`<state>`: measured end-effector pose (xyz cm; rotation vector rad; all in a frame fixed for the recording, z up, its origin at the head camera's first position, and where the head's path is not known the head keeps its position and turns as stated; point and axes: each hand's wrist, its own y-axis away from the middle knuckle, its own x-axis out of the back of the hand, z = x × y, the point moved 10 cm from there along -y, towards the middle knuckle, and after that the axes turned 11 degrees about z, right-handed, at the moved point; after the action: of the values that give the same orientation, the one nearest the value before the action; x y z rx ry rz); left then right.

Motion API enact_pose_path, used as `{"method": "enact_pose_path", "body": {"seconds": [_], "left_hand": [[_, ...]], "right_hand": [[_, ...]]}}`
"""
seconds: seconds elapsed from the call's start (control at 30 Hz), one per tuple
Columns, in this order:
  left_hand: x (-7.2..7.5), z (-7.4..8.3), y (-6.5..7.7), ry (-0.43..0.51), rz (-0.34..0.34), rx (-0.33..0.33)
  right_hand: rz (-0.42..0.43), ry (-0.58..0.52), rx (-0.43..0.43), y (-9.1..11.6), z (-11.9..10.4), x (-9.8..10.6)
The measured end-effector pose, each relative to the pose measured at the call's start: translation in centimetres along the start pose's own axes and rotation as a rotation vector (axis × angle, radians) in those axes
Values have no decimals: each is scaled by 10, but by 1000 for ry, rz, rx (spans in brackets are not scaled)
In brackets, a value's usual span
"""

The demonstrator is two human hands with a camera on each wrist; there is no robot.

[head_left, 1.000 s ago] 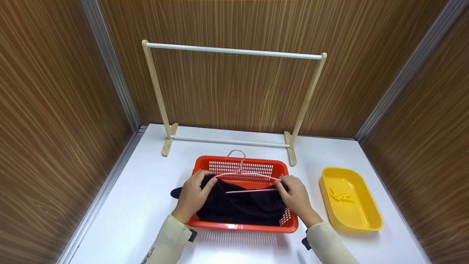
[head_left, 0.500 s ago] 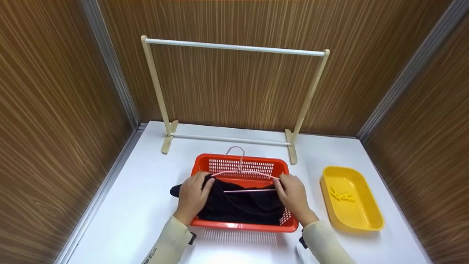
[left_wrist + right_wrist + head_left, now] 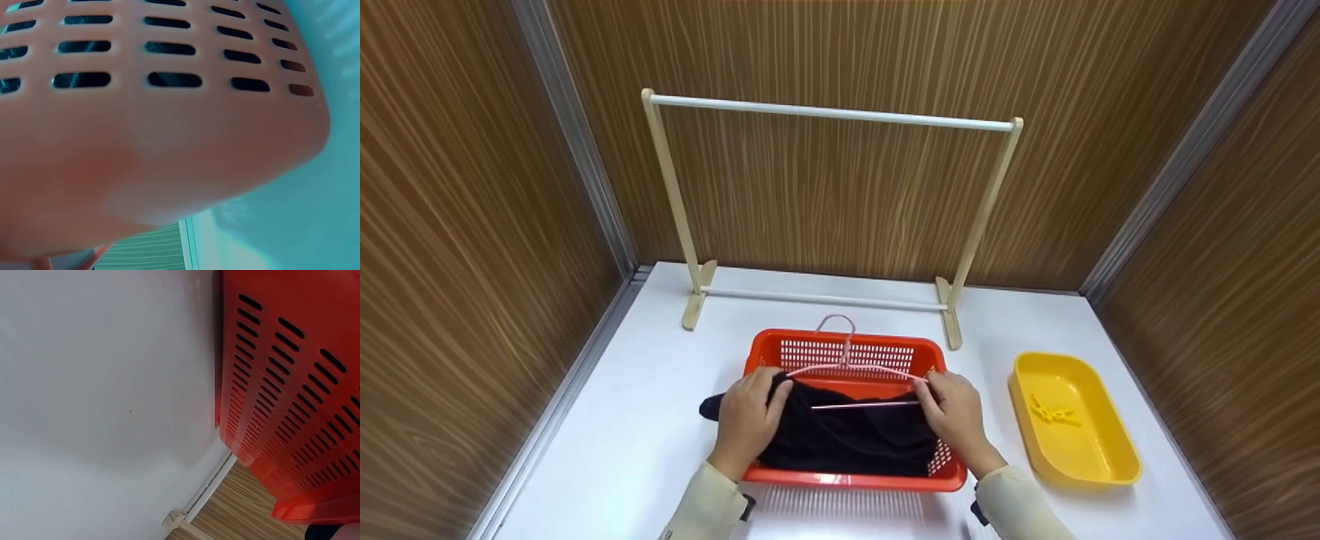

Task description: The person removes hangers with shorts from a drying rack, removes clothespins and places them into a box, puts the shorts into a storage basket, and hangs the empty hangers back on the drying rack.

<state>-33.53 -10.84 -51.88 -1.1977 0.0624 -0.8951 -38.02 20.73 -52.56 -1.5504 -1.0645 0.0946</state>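
A pink clothes hanger point(image 3: 877, 367) spans between the two hands in the head view, its hook rising over the basket's back rim. Black cloth, apparently a garment point(image 3: 855, 446), drapes over the hanger's ends and fills the basket's front part. My left hand point(image 3: 750, 415) pinches the cloth and the hanger's left end between thumb and fingers. At the other end, my right hand point(image 3: 955, 414) grips the hanger and cloth the same way. The red basket point(image 3: 840, 481) lies beneath both hands. Its slotted wall point(image 3: 129, 129) fills most of the left wrist view, where the hand is hidden.
Behind the basket stands a wooden rack with a white top rail point(image 3: 829, 112). To the right is a yellow tray point(image 3: 1084, 480) holding yellow clothespins point(image 3: 1055, 415). Brown wood-grain walls point(image 3: 825, 195) enclose the white table point(image 3: 607, 420) at the back and sides.
The whole head view has shifted, with the scene now lower in the frame. Both hands keep their hold on the hanger and black garment, with little visible movement relative to the basket.
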Motion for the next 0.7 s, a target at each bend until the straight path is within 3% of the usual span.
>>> {"method": "enact_pose_path", "body": {"seconds": [0.7], "left_hand": [[-2,-1,0,13,-10,2]], "right_hand": [[36,-11,-16,0,-3,6]]}}
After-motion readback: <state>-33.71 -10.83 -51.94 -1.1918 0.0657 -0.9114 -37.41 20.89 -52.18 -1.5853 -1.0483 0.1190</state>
